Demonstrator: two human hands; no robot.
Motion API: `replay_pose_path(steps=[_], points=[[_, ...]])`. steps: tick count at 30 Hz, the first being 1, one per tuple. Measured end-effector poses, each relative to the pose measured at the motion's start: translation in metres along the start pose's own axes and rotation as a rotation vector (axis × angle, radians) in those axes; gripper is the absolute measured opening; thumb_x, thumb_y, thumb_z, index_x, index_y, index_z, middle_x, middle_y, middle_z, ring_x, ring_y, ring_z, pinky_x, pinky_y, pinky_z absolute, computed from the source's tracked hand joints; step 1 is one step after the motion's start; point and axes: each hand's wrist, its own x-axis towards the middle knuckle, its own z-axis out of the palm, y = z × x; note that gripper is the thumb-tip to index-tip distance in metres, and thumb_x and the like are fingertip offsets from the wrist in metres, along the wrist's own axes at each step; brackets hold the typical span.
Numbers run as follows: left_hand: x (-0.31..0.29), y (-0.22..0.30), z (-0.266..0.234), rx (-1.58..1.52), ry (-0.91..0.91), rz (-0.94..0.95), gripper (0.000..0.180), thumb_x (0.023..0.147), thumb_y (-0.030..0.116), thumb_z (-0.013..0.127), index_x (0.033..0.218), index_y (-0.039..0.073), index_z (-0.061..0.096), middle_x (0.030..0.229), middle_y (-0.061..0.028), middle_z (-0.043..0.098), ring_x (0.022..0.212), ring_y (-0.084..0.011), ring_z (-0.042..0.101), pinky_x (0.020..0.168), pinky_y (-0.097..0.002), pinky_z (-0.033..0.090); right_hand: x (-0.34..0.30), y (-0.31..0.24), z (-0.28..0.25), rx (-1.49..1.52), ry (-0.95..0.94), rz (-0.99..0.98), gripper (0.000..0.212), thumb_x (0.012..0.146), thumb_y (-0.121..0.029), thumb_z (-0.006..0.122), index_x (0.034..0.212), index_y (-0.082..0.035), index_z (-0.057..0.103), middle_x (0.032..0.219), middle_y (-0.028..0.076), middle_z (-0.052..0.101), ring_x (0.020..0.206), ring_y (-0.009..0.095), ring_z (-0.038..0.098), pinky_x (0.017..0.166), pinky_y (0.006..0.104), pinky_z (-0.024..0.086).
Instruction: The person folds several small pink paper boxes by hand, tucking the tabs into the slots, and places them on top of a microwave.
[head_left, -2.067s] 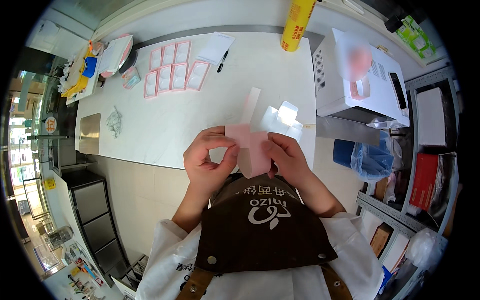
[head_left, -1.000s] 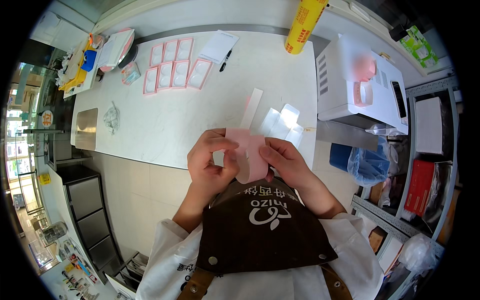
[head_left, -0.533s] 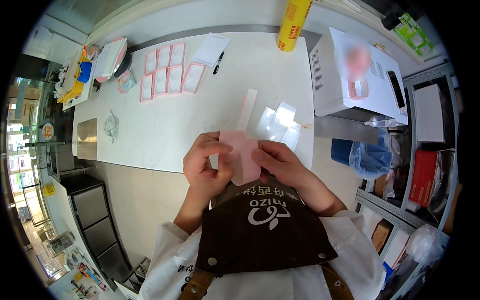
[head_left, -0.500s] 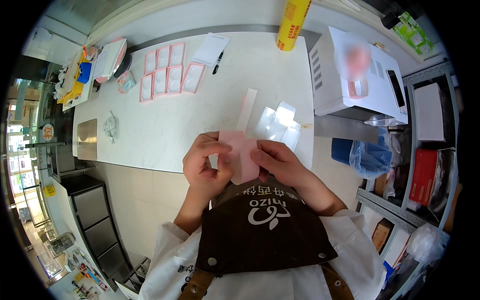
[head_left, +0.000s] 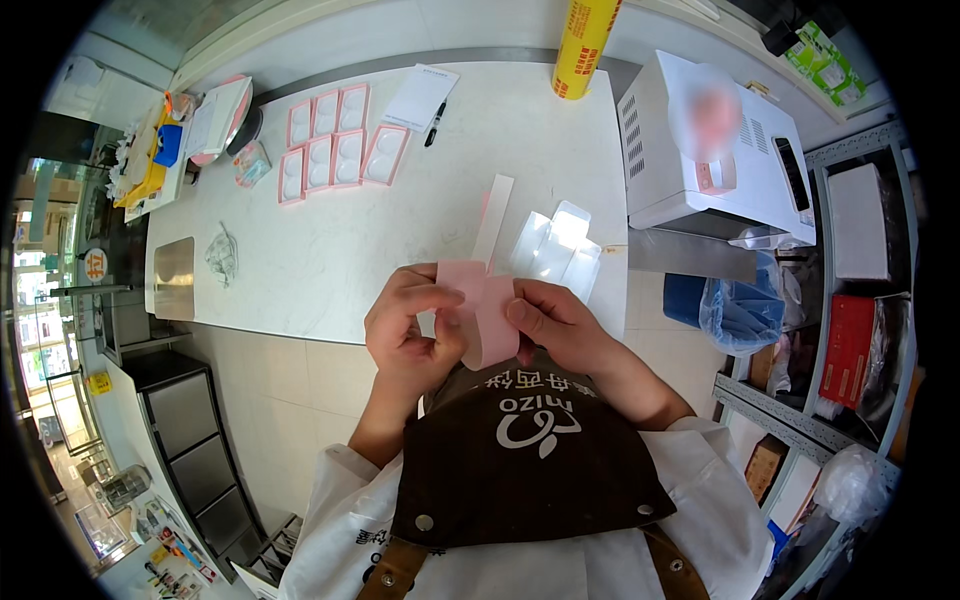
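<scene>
Both my hands hold one pink paper strip (head_left: 492,335) just above the table's near edge, in front of my apron. The strip is bent into a loop. My left hand (head_left: 408,325) pinches its left part between thumb and curled fingers. On the other side, my right hand (head_left: 560,322) grips the right part, thumb on the near face. Beyond my hands a narrow white-and-pink strip (head_left: 494,215) lies on the table. To its right is an unfolded clear plastic box (head_left: 558,248). Some of my fingertips are hidden behind the pink paper.
Several pink-edged trays (head_left: 348,157) with round hollows sit at the far left of the white table (head_left: 330,255). Near them are a paper pad (head_left: 421,97) and a black pen (head_left: 436,124). A yellow roll (head_left: 585,50) stands at the back, beside a white microwave (head_left: 670,150).
Hardly anything differs. My hands keep their grip on the pink strip in the same place, and the view has shifted very slightly.
</scene>
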Motion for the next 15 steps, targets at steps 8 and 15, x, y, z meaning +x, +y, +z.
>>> replay_pose_path(steps=[8,15], points=[[0.0052,0.0004,-0.0046,0.017,-0.030,0.095,0.031,0.068,-0.014,0.061,0.094,0.002,0.066,0.083,-0.0085,0.067,0.077,-0.0266,0.067,0.071,-0.0339,0.055,0.0019,0.0037,-0.0003,0.108,-0.055,0.041,0.050,0.109,-0.044,0.046,0.126,0.001,0.060,0.089,0.004,0.066,0.067,0.009,0.062,0.056,0.0221,0.050],[0.0050,0.0007,-0.0060,0.019,-0.038,0.087,0.032,0.068,-0.013,0.062,0.095,0.003,0.067,0.082,-0.0083,0.067,0.076,-0.0263,0.066,0.071,-0.0343,0.056,0.0011,0.0019,0.0009,0.171,-0.060,0.030,0.048,0.109,-0.043,0.048,0.122,0.000,0.061,0.088,0.004,0.067,0.067,0.009,0.063,0.056,0.0218,0.050]])
